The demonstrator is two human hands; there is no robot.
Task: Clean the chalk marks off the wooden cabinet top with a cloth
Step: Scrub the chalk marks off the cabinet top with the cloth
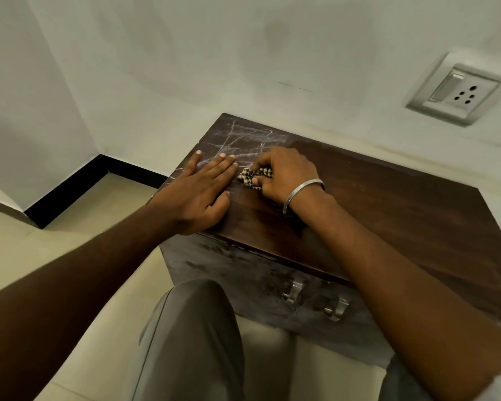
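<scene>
The cloth (255, 176), a small checked scrap in dark and pale tones, is seen bunched on the dark wooden cabinet top (388, 204), at the edge of the white chalk marks (243, 140) scrawled over its far left corner. It is gripped by the curled fingers and thumb of the right hand (284, 175), whose wrist is ringed by a metal bangle (301, 192). The left hand (203, 192) is laid flat just beside it, fingers straight, upon the marks

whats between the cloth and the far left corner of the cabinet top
Chalk marks: white lines crossing the cabinet top, shown in the head view. The right hand grips the cloth beside them.
</scene>
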